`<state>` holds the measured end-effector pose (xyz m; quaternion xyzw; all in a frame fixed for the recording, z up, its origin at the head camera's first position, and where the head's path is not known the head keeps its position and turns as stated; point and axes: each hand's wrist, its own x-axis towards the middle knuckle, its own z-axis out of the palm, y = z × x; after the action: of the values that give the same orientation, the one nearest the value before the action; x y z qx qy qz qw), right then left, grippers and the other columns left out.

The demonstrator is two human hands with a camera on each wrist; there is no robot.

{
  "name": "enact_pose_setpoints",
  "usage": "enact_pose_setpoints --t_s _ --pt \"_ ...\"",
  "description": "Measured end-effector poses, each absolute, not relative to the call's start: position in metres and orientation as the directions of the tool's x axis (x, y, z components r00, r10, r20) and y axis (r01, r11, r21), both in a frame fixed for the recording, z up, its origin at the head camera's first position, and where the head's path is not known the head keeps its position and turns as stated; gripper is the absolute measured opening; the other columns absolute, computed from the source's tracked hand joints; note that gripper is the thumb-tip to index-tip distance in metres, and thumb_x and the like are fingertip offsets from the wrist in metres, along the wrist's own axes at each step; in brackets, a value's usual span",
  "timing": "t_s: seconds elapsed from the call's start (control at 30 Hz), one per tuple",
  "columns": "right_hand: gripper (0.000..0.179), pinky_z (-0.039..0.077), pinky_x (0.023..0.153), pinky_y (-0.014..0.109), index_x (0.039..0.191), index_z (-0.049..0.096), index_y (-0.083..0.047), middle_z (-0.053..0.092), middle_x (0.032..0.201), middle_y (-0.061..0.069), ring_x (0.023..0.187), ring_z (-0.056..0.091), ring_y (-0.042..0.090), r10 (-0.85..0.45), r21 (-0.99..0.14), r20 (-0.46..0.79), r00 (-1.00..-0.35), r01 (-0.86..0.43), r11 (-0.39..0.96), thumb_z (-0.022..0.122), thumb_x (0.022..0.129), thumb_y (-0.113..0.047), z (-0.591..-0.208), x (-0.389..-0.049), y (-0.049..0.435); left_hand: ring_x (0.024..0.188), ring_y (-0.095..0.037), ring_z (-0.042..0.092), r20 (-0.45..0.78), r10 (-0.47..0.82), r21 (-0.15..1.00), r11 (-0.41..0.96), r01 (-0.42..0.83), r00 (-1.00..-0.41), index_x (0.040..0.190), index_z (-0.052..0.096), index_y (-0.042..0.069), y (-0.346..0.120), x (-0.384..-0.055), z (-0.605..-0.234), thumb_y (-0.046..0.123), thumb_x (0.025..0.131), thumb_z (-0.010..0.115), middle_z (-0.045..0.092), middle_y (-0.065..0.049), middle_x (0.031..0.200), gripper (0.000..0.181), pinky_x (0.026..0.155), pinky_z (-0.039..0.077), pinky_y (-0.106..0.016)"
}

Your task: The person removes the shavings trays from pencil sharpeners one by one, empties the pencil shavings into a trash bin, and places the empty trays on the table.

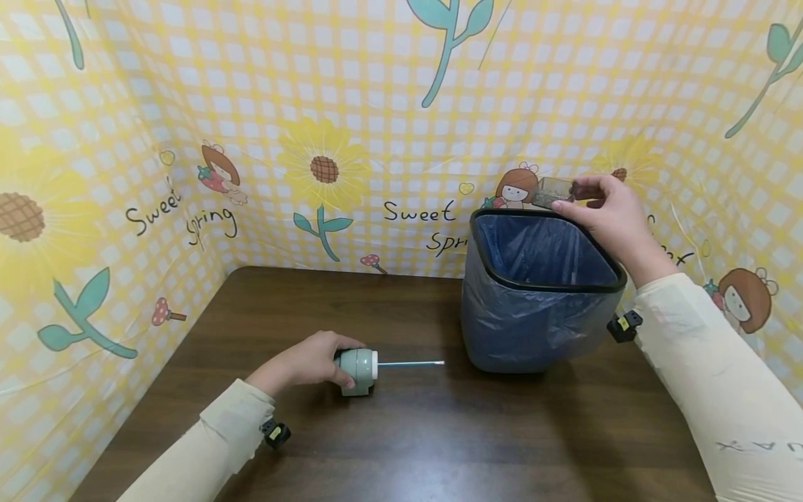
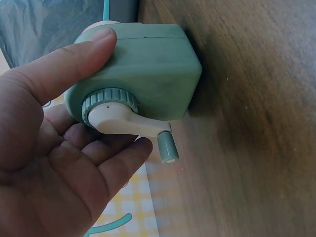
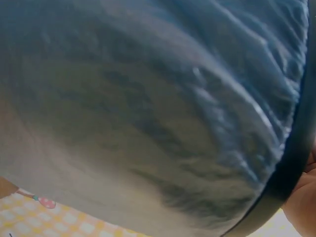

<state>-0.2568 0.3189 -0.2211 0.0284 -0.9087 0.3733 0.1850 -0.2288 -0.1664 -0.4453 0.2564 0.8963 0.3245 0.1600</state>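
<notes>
My left hand grips a green crank pencil sharpener that lies close to the tabletop. In the left wrist view, the thumb presses on the sharpener's body, and its pale crank with a green knob faces the camera. A blue pencil sticks out of the sharpener's white end, pointing right. Above the back rim of the trash bin, my right hand pinches a small translucent shavings drawer by its dark end. What the drawer holds is too blurred to tell.
The bin stands at the right on the brown wooden table, lined with a clear plastic bag under a black rim ring. Yellow checked cloth with flower prints encloses the table at the back and sides.
</notes>
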Motion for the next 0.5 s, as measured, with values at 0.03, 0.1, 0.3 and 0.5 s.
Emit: enact_pose_setpoints --t_s 0.03,0.1,0.3,0.5 --pt "0.084 0.042 0.105 0.053 0.149 0.049 -0.011 0.054 0.138 0.012 0.127 0.052 0.034 0.083 -0.665 0.357 -0.93 -0.191 0.722 0.074 0.086 -0.06 -0.221 -0.257 0.319 0.09 -0.016 0.062 -0.12 0.564 0.664 0.658 0.356 -0.817 0.135 0.067 0.016 -0.166 -0.229 -0.446 0.023 0.074 0.093 0.07 0.003 0.112 0.067 0.077 0.053 -0.036" --pt "0.083 0.04 0.108 0.055 0.15 0.048 -0.01 0.053 0.139 0.015 0.129 0.051 0.036 0.074 -0.658 0.359 -0.93 -0.196 0.727 0.074 0.087 -0.059 -0.219 -0.257 0.319 0.09 -0.016 0.062 -0.119 0.565 0.665 0.656 0.357 -0.817 0.135 0.067 0.016 -0.166 -0.229 -0.446 0.023 0.074 0.093 0.071 0.003 0.112 0.067 0.077 0.053 -0.036" --pt "0.081 0.038 0.109 0.058 0.148 0.05 -0.006 0.054 0.141 0.018 0.131 0.049 0.04 0.043 -0.608 0.385 -0.922 -0.218 0.764 0.074 0.089 -0.055 -0.213 -0.259 0.317 0.09 -0.016 0.062 -0.118 0.564 0.663 0.657 0.358 -0.817 0.135 0.066 0.014 -0.166 -0.229 -0.446 0.023 0.073 0.093 0.071 0.003 0.11 0.068 0.077 0.053 -0.036" --pt "0.078 0.04 0.106 0.059 0.146 0.053 -0.006 0.056 0.14 0.019 0.132 0.049 0.04 0.017 -0.538 0.415 -0.91 -0.23 0.811 0.076 0.088 -0.053 -0.21 -0.26 0.319 0.09 -0.016 0.062 -0.129 0.552 0.66 0.668 0.345 -0.824 0.136 0.066 0.016 -0.166 -0.229 -0.445 0.024 0.074 0.093 0.071 0.004 0.111 0.069 0.077 0.053 -0.036"
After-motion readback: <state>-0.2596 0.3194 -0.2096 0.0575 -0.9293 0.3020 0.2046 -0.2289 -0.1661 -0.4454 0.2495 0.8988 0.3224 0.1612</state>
